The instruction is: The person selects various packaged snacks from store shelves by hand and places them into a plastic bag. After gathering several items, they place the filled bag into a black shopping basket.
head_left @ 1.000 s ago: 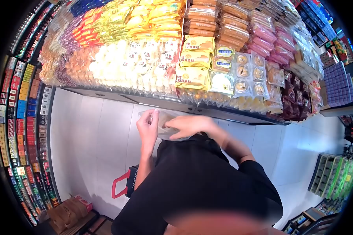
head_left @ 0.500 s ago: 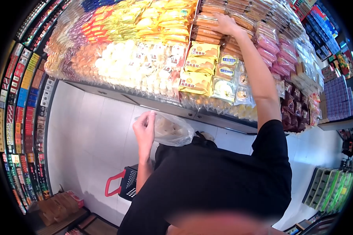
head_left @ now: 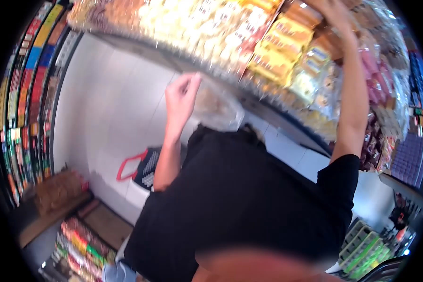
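The picture was blurred and tilted, seen from above the person's chest, with a black shirt (head_left: 249, 202) filling the lower middle of the frame.

The left hand (head_left: 182, 96) was raised in the upper middle of the frame, its fingers (head_left: 189, 85) pinched together on the rim of a clear plastic bag (head_left: 218, 109). The bag hung to the right of and just below those fingers, touching them at its top edge and sagging toward the shirt. Pale, rounded things showed dimly inside it; the blur hid what they were.

The right hand (head_left: 331, 11) reached up to the top right of the frame, among stacked snack packets (head_left: 286, 33) on a long display shelf (head_left: 277, 117) that ran slantwise across the top. The hand lay on or against brown and pink wrapped packets. Its fingers were cut off by the frame edge and smeared by blur, so it could not be told whether they gripped anything.

Below the left forearm, at centre left, a black shopping basket (head_left: 150, 169) with a red handle stood on the pale tiled floor (head_left: 108, 103). Shelves of small coloured boxes (head_left: 23, 84) curved down the far left edge. A brown carton (head_left: 56, 190) sat at lower left, well apart from both hands.
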{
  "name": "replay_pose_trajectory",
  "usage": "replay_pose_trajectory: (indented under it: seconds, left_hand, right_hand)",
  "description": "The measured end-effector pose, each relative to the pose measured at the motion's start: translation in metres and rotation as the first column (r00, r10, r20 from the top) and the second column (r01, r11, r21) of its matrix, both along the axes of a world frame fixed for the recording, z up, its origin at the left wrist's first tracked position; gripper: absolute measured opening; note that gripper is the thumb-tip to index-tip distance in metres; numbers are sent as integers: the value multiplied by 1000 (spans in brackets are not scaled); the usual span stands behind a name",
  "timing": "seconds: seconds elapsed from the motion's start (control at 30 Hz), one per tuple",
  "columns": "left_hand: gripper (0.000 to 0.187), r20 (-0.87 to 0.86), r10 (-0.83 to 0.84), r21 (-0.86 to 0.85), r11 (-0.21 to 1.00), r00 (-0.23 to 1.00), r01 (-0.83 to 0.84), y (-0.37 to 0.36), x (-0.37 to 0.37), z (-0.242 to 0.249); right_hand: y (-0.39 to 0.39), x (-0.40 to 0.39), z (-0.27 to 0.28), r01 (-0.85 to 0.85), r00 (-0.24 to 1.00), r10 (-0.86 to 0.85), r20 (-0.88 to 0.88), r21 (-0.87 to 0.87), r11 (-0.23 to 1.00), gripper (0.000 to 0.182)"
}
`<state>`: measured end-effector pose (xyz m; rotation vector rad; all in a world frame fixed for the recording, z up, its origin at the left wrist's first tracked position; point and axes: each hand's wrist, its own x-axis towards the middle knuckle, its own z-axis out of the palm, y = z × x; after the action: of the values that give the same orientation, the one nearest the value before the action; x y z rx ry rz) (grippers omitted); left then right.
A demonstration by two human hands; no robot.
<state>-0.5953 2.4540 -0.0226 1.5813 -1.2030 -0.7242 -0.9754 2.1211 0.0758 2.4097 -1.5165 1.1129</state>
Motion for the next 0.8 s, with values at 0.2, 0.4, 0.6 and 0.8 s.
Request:
replay_pose_trajectory:
  seconds: [0.2, 0.4, 0.6, 0.8]
  left_hand:
    - [19, -146, -31, -23, 999, 989, 28, -13, 8, -7]
    - [19, -150, -86, -16, 996, 985, 85, -20, 9, 3]
    - [19, -133, -155, -28, 988, 979, 153, -20, -1, 5]
    - [19, 107, -245, 98, 967, 964, 235, -15, -27, 23]
  right_hand:
    - [136, 28, -9, -353, 794, 147, 590, 251, 901, 66]
    - [290, 118, -80, -764, 644, 242, 726, 588, 267, 47]
    - [310, 159, -116, -267, 964, 114, 242, 889, 372, 47]
    - [323, 214, -130, -127, 959, 274, -69, 761, 636, 30]
